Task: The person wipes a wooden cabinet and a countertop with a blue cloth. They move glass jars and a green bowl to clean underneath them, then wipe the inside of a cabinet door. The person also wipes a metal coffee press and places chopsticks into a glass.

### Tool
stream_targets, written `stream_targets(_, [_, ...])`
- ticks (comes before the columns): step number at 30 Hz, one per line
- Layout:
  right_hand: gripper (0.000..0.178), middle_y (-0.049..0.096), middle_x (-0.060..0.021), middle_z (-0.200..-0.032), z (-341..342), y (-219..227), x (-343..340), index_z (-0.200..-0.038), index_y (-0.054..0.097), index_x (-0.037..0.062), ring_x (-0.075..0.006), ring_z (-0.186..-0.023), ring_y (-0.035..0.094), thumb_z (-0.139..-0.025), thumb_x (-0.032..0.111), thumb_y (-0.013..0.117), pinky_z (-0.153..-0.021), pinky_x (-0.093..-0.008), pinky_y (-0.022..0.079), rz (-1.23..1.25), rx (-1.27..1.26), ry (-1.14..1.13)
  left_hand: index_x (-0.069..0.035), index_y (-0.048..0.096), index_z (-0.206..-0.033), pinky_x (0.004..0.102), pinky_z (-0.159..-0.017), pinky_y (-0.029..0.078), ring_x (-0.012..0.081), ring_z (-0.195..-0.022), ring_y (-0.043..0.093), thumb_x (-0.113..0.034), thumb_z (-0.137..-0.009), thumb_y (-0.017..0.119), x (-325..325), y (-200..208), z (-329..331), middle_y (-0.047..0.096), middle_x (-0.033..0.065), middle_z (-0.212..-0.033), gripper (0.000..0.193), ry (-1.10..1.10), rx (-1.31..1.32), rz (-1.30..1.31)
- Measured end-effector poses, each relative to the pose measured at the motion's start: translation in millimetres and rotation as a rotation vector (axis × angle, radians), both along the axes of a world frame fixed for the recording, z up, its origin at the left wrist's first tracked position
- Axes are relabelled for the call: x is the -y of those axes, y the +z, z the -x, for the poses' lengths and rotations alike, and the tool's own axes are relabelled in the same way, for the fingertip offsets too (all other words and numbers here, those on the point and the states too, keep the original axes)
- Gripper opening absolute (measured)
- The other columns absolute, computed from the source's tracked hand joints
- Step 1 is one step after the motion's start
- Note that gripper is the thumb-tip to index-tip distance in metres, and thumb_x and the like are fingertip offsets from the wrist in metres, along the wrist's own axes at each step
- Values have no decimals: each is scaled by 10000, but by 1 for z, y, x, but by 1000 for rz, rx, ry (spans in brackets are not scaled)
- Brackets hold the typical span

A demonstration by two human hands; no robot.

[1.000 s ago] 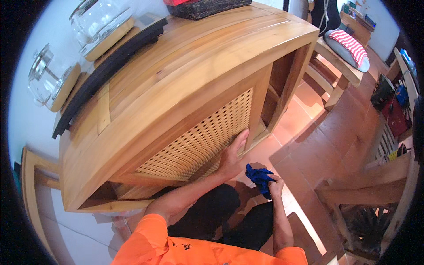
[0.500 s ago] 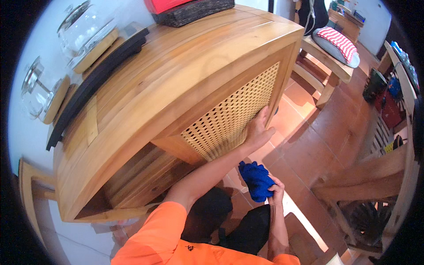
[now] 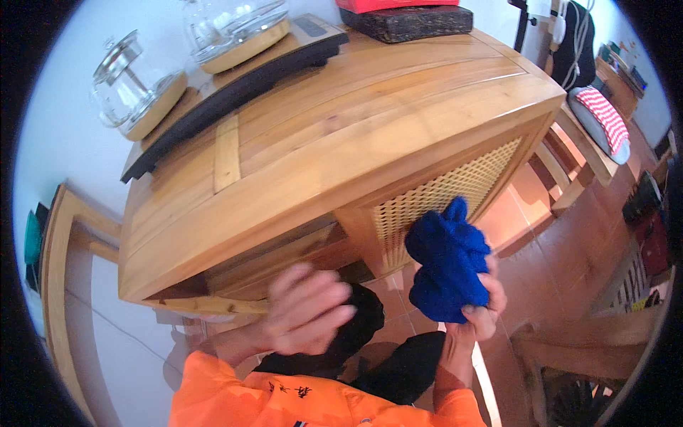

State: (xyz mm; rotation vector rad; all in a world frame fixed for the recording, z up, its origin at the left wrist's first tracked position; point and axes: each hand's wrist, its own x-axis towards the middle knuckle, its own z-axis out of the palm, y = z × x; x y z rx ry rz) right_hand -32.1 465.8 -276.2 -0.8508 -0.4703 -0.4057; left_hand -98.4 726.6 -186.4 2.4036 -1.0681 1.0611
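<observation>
Head view: we see two hands. Our left hand, blurred, is empty, its fingers loosely spread in front of the cabinet and touching nothing that we can make out. Our right hand grips one blue cloth by its lower right side, thumb in front; the bunched cloth stands up before the cabinet's one lattice panel, and we cannot tell whether the two touch.

Below the hands we count two orange sleeves and two dark trouser legs.

Beyond them is one wooden cabinet, with an open compartment left of the panel. On its top we count one dark-edged tray bearing two glass pots, each on its own pale base. To the right of the tray lies one dark block with one red box on it.

Further right we find one bench holding one grey cushion, a single red-and-white striped piece laid over it. At far left stands one wooden frame; at lower right, one piece of wooden furniture on the tiled floor.
</observation>
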Motion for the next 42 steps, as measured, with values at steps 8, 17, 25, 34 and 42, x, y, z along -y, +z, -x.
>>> stream_targets(8, [360, 521, 3, -1237, -34, 70, -100, -937, 754, 263, -302, -1031, 468, -613, 107, 771, -882, -496, 405, 832, 627, -762, 21, 481, -1304, 580, -1015, 353, 417, -1194, 536, -132, -775, 644, -70, 78, 38, 549, 258, -1282, 575, 873, 265, -433])
stream_targets(17, [364, 493, -108, -1179, -24, -87, -84, -1046, 681, 126, -339, -1090, 488, -715, -26, 685, -966, -474, 390, 883, 259, -464, 42, 581, -1221, 395, -894, 500, 361, -1070, 632, 36, -711, 678, -81, 81, 42, 636, 214, -1196, 519, 780, 262, -385])
stream_targets(25, [390, 551, -187, -1153, 19, -1, -73, -997, 694, 97, -355, -1040, 566, -630, -36, 690, -942, -443, 450, 552, 237, -264, 27, 626, -1195, 377, -911, 501, 334, -1075, 635, 13, -675, 752, -76, 105, 45, 651, 189, -1185, 535, 702, 151, -419])
stream_targets(34, [315, 607, -119, -1186, -16, 26, -196, -1035, 674, 82, -351, -1059, 560, -722, 50, 656, -876, -432, 501, 1048, 685, -101, 19, 645, -1171, 379, -892, 512, 338, -1078, 642, -10, -697, 758, -80, 104, 44, 664, 181, -1158, 488, 601, 175, -328])
stream_targets(42, [359, 582, -256, -1224, 7, 71, -270, -1245, 595, 107, -396, -1129, 565, -908, 181, 499, -970, -495, 437, 1282, 544, 819, 7, 682, -1114, 378, -869, 526, 332, -1052, 657, -43, -696, 737, -86, 98, 41, 672, 181, -1137, 424, 594, 224, -281])
